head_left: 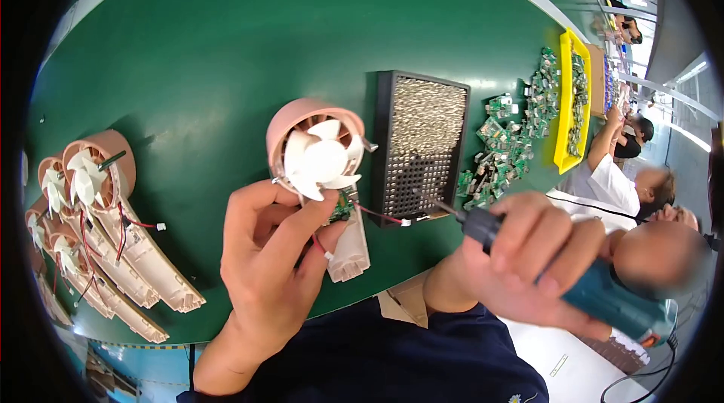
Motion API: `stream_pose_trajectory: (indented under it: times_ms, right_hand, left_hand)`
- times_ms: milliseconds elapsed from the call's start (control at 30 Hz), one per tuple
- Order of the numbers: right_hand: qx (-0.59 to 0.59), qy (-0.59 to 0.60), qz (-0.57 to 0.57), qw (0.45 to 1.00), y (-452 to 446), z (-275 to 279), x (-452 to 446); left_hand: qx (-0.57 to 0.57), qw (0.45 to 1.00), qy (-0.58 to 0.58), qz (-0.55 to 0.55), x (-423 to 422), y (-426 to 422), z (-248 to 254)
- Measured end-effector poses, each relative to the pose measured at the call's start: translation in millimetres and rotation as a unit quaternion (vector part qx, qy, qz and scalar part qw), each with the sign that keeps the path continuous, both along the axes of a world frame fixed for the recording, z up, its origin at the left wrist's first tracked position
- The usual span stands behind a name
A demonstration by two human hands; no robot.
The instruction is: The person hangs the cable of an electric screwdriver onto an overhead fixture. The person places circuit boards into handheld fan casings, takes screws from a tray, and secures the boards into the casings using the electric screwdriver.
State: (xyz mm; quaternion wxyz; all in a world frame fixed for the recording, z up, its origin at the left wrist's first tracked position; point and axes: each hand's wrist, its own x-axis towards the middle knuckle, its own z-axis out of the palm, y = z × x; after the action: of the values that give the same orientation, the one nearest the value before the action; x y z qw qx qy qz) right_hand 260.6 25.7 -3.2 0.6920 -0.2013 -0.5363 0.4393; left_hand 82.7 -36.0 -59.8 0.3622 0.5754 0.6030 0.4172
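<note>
My left hand (pixel 271 252) is closed on a partly assembled handheld fan (pixel 279 131) with a pink round housing and white blades. Its fingers pinch near a small green circuit board (pixel 343 208) at the top of the pale handle, where red and black wires with white plugs come out. My right hand (pixel 532 260) is wrapped round a teal electric screwdriver (pixel 611 301) with a black nose. The screwdriver's bit points left, over the lower right edge of a black screw tray (pixel 385 139) that holds rows of small screws. Whether a screw sits on the bit, I cannot tell.
Several similar fan halves (pixel 162 271) lie on the green table (pixel 226 41) at the left. Right of the screw tray is a loose pile of circuit boards (pixel 505 143), then a yellow bin (pixel 563 131) with more boards. Other people (pixel 615 177) sit along the table at the right.
</note>
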Motion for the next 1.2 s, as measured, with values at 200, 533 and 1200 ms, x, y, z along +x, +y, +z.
stream_pose_trajectory:
  times_ms: [200, 533, 1200]
  right_hand:
    - [-0.005, 0.063, 0.023, 0.998, -11, -3, -34]
    - [-0.065, 0.008, 0.049, 0.997, -14, -11, -28]
    - [0.030, -0.056, 0.074, 0.995, -17, -12, -44]
  left_hand:
    - [0.004, 1.000, -0.015, -0.001, 0, 2, 1]
    - [-0.004, 1.000, -0.024, -0.012, -1, 3, 1]
    - [-0.001, 0.998, -0.059, -0.005, -1, 0, -2]
